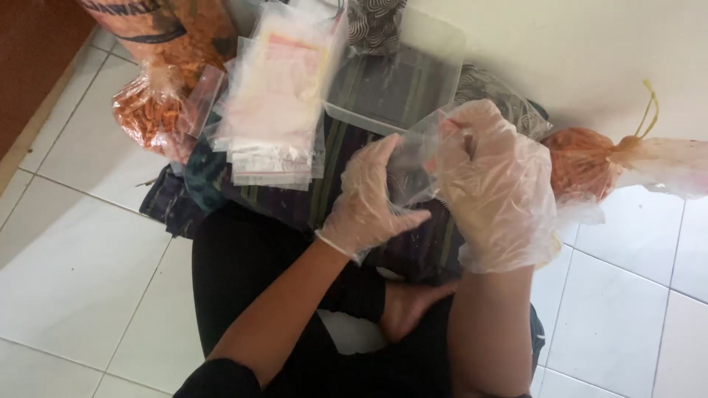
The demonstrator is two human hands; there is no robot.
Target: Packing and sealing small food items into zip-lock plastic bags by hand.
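A single head-worn camera looked steeply down from close above the person's lap, onto the white tiled floor (81,295) they sat on. It faced forward toward a white wall (575,59) beyond the lap, with both forearms entering from the bottom edge. No second view shared the scene.

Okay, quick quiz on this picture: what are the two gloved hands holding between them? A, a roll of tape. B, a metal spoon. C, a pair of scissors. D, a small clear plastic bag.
D: the left hand and the right hand, both in thin clear gloves, pinch a small clear plastic bag between them, above the dark striped cloth; no tool shows in either hand.
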